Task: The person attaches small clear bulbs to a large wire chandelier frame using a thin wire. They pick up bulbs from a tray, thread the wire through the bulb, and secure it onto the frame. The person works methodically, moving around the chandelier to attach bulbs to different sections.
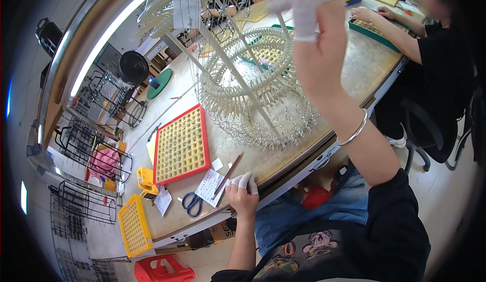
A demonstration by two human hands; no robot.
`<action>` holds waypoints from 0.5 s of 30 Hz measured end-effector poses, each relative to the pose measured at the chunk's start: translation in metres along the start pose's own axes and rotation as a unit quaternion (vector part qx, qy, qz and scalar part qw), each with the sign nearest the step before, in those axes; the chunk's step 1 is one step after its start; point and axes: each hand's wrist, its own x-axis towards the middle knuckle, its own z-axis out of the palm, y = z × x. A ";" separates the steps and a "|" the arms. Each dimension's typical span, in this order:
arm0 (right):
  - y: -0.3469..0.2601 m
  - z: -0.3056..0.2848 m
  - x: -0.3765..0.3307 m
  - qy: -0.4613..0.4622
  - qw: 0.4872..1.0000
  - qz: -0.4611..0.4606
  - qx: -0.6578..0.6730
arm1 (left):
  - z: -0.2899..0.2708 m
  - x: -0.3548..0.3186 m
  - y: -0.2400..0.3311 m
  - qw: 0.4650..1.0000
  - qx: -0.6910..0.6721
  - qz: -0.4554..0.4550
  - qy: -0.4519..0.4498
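Sketchy imo: if the right arm dropped, its shiny silver bangle (360,131) could've snagged the thin silvery wire loops (268,132) on the white tiered-ring rack (245,87), 12 o'clock. Right hand (320,39), 1 o'clock: couldn't tell its fingers' grip. Left hand (243,193), 6: fingers curled together.

On the workbench (220,147), a tiered rack (246,88) stands right of a compartment tray (205,140). Before that tray, a pencil (228,175) lies across a paper slip (206,185), with scissors (192,204) at its left; a second tray (144,218) sits farther left. A co-worker (440,74) sits to the rack's right.
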 end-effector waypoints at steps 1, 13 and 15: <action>0.000 0.001 -0.006 -0.034 0.999 -0.023 -0.033 | -0.001 0.001 0.001 1.000 0.000 -0.001 -0.002; -0.018 0.015 0.004 -0.077 0.877 0.409 0.240 | -0.004 0.001 0.000 1.000 0.007 0.001 -0.003; -0.016 0.012 0.009 -0.165 0.821 0.465 0.287 | -0.003 0.002 0.001 1.000 0.008 0.005 -0.003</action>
